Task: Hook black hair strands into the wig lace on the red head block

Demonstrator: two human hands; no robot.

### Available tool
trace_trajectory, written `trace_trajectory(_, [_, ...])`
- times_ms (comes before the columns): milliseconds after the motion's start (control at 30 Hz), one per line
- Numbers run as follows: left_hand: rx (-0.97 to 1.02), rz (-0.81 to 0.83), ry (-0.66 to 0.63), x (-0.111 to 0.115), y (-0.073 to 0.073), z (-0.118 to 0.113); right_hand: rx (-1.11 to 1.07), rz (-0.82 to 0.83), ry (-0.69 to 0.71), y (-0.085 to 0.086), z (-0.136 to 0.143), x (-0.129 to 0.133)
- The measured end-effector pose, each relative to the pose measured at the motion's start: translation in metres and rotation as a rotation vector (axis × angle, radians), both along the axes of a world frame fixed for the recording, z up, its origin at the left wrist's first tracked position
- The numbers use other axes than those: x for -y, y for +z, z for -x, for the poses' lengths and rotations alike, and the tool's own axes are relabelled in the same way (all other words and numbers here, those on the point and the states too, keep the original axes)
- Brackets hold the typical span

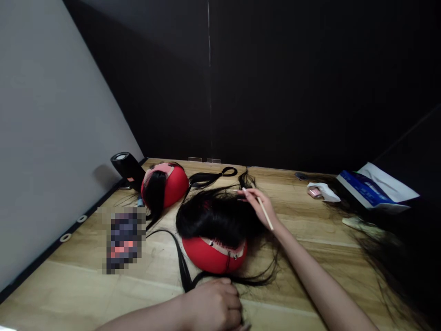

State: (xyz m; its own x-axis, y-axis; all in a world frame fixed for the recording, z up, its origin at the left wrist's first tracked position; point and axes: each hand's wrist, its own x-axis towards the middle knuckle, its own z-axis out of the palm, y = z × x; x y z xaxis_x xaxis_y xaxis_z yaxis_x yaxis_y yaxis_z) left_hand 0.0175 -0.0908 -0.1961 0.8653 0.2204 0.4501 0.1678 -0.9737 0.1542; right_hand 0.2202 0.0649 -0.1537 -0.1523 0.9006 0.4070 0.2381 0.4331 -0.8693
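In the middle of the table, a red dome-shaped wig block [198, 255] carries a pale cap edge and a mass of long black hair [220, 216]. At its far right side, my right hand [262, 207] pinches a thin pale stick [266, 215] and touches the hair. My left hand [217, 301] rests on the table in front of the block, its fingers curled in. Whatever those fingers hold, if anything, is hidden. A loose black hair strand [184, 266] runs beside the block toward my left hand.
Behind on the left are a second red wig block [175, 186] with hair and a black cylindrical speaker [127, 168]. A blurred-out item [124, 239] lies left. To the right are a blue-and-white packet [367, 188], crumpled white paper [329, 192] and loose dark hair [389, 257]. Walls enclose the table.
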Motion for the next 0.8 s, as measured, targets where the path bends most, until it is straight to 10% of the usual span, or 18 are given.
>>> trace_trajectory(233, [0.061, -0.069, -0.022, 0.007, 0.001, -0.006, -0.007, -0.139, -0.243, 0.047, -0.037, 0.052])
trace_trajectory(500, [0.109, -0.110, 0.133, 0.029, 0.000, -0.014, -0.143, -0.149, -0.252, 0.052, -0.026, 0.099])
trace_trajectory(800, [-0.229, 0.405, -0.116, 0.017, 0.099, 0.038, -0.392, -0.001, -0.039, 0.045, -0.035, 0.108])
